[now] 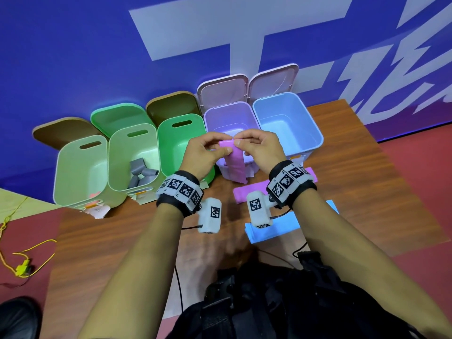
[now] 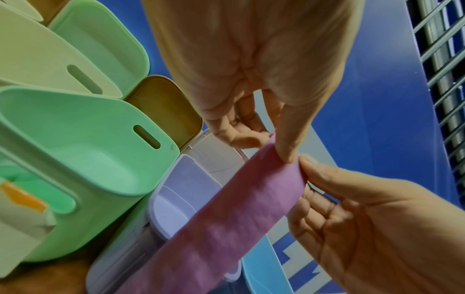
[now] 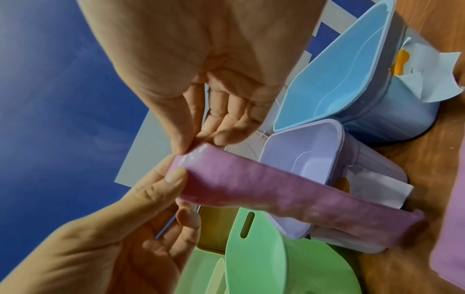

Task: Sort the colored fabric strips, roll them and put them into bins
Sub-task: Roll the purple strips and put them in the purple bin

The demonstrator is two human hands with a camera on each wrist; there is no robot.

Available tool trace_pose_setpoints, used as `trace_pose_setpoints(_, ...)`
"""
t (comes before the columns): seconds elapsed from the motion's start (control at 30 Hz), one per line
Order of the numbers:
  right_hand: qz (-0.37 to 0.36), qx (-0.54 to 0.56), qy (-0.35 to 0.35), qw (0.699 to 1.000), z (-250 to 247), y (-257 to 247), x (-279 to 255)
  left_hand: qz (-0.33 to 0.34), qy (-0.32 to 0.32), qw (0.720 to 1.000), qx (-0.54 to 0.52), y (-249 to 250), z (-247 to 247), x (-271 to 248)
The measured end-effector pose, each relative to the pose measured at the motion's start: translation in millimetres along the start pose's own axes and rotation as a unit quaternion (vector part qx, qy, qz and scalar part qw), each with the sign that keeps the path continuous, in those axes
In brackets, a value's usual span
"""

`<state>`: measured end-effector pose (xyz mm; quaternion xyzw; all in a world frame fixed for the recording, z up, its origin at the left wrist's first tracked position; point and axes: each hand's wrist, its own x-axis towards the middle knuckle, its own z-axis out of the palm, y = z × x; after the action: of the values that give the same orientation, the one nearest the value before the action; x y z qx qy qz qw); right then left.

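**Pink strip held up over the bins**

Nearest, under the right wrist, a light blue strip [image 1: 288, 226] lies on the worktop [image 1: 117, 241]; a purple strip [image 1: 254, 190] lies just beyond it; above them the left hand [image 1: 205, 152] and right hand [image 1: 259, 149] each pinch the top end of a pink strip [image 1: 234, 165], which hangs down; past the hands stand the lilac bin [image 1: 230, 118] and blue bin [image 1: 288, 118]; left of them, three green bins, one holding grey rolls [image 1: 140, 173].
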<state>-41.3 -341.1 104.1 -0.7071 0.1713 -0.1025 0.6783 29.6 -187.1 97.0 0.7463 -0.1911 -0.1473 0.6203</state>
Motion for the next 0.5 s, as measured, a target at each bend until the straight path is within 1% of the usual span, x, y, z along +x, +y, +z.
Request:
trace_pose_setpoints(0.17,0.005,-0.001,0.008,1.0,-0.2,3.8,-2.7,-0.003,0.009,1.0,0.016,-3.4,2.4,-4.1)
trace_pose_setpoints(0.37,0.001,-0.016,0.009,1.0,-2.1,6.1,-6.6,0.002,-0.001,1.0,0.027,-7.3,5.0,-5.1)
trace_pose_setpoints(0.5,-0.005,0.007,-0.014,1.0,-4.2,6.7,-9.0,-0.005,0.004,0.999,0.034,-9.6,5.3,-5.8)
